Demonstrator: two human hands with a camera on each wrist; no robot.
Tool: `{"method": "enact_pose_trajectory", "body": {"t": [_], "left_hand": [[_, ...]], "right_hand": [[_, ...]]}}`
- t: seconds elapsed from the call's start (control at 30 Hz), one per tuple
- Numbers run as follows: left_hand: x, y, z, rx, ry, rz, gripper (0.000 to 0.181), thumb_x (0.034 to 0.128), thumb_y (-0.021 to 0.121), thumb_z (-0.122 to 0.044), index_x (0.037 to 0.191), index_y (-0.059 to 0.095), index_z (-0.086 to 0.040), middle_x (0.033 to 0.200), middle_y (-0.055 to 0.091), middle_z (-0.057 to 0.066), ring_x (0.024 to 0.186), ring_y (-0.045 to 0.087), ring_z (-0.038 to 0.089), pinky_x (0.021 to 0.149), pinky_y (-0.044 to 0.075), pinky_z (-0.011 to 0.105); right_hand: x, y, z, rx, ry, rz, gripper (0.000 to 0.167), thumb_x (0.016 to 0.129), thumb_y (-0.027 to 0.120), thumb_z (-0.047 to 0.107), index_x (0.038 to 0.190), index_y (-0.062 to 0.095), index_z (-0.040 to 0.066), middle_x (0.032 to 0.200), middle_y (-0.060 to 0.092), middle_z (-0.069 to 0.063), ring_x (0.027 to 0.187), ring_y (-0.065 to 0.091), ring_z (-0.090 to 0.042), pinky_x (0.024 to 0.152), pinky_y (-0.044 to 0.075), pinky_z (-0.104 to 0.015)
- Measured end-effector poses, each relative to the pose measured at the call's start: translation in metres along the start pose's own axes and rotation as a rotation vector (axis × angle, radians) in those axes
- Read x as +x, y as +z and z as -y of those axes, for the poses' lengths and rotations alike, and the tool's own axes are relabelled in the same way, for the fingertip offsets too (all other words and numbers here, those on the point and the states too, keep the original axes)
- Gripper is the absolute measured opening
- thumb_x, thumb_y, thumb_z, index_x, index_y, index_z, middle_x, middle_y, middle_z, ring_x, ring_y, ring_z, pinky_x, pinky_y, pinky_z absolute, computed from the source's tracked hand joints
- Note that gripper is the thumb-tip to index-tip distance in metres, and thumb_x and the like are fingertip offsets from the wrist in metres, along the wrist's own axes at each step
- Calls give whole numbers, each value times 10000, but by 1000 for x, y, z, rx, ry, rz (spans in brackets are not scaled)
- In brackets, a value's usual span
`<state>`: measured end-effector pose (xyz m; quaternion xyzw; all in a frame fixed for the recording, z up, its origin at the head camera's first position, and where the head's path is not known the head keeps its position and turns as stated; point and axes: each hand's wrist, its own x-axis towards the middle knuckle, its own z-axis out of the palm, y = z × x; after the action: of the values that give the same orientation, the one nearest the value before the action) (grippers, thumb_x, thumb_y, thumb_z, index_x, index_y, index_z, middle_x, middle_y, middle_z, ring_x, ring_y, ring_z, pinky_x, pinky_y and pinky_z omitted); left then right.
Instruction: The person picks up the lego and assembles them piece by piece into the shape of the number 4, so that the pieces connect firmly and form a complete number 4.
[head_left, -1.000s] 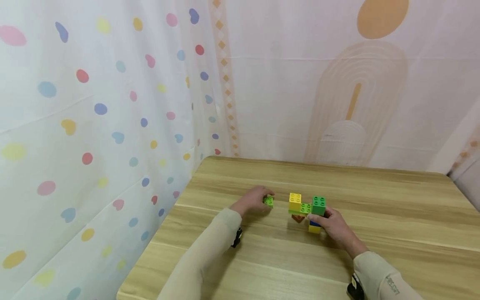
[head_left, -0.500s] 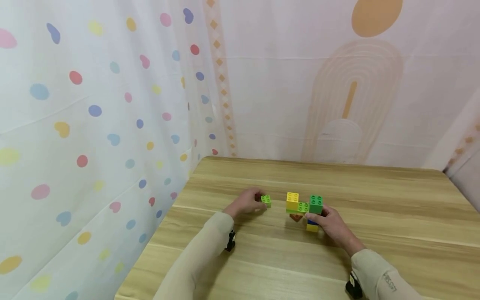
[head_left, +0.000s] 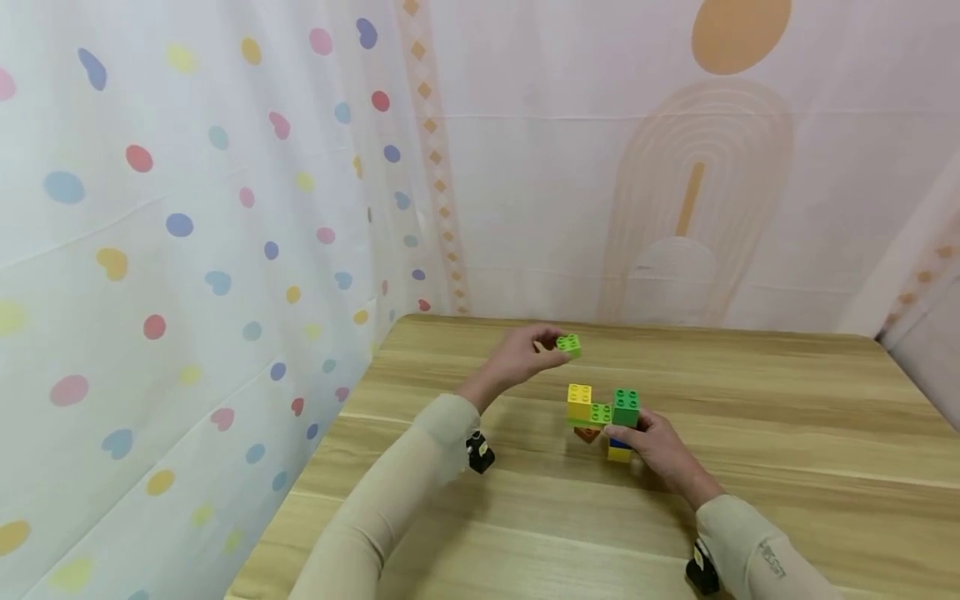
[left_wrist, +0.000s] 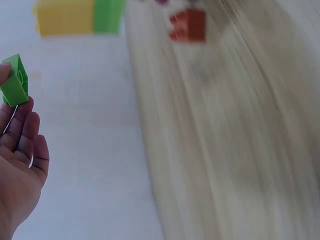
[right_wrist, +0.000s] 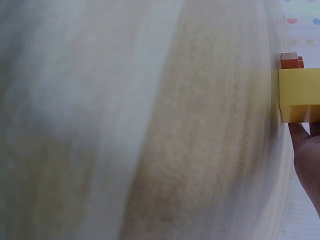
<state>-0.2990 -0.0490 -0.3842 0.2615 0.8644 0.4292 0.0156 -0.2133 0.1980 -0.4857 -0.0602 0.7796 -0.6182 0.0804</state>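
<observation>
In the head view my left hand (head_left: 522, 356) pinches a lime-green building brick (head_left: 569, 346) in the air, behind and above the built blocks. The left wrist view shows that brick (left_wrist: 16, 82) between thumb and fingertips. My right hand (head_left: 660, 446) grips the right column of the structure, where a dark green brick (head_left: 626, 406) sits over a blue layer and a yellow brick (head_left: 619, 454). A lime-green plate (head_left: 601, 413) bridges left from this column and bears another yellow brick (head_left: 579, 402). Below the plate is a red-brown brick (head_left: 587, 434), partly hidden.
The wooden table (head_left: 540, 517) spreads around the blocks, its far edge against a patterned curtain (head_left: 540, 208). A dotted curtain (head_left: 187, 292) hangs along the left side. Black devices (head_left: 480, 452) are strapped at both wrists.
My left hand has lifted the lime-green brick off the table and carried it up and to the right. The right hand keeps its grip on the structure, which stays in place.
</observation>
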Motion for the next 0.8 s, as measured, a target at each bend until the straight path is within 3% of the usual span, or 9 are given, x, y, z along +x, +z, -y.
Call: {"method": "enact_pose_trajectory", "body": {"t": [0.17, 0.3, 0.43, 0.67, 0.8], "left_hand": [[1, 14, -28, 48, 78, 108, 397, 903, 734, -334, 1241, 672, -136, 1046, 648, -62, 968, 568, 115, 815, 465, 274], [2, 25, -39, 94, 138, 176, 362, 895, 747, -314, 1214, 685, -154, 1045, 652, -100, 978, 562, 75, 870, 437, 266], [0, 34, -43, 114, 165, 206, 333, 892, 755, -278, 1195, 692, -154, 1039, 649, -120, 979, 567, 72, 887, 425, 273], [-3, 41, -42, 106, 154, 238, 360, 885, 768, -267, 1204, 687, -122, 1051, 646, -104, 1005, 576, 89, 940, 470, 357], [-4, 43, -42, 123, 148, 255, 373, 884, 769, -283, 1208, 691, -116, 1067, 655, -92, 1032, 589, 108, 932, 467, 304]], "right_hand": [[2, 3, -1, 26, -16, 13, 487, 949, 682, 338, 1299, 589, 13, 1230, 629, -128, 1055, 574, -202, 912, 452, -321], [3, 5, -1, 53, -53, 31, 473, 955, 679, 304, 1317, 586, 14, 1233, 632, -128, 1056, 579, -196, 905, 457, -308], [4, 6, -1, 64, -75, 46, 459, 960, 673, 288, 1319, 586, 15, 1232, 635, -123, 1060, 581, -192, 907, 458, -302], [4, 7, 0, 56, -87, 71, 472, 968, 662, 302, 1343, 575, 30, 1265, 618, -129, 1088, 564, -203, 925, 445, -313], [3, 8, 1, 60, -86, 80, 480, 971, 658, 304, 1358, 563, 36, 1282, 609, -135, 1100, 559, -209, 929, 442, -315]]}}
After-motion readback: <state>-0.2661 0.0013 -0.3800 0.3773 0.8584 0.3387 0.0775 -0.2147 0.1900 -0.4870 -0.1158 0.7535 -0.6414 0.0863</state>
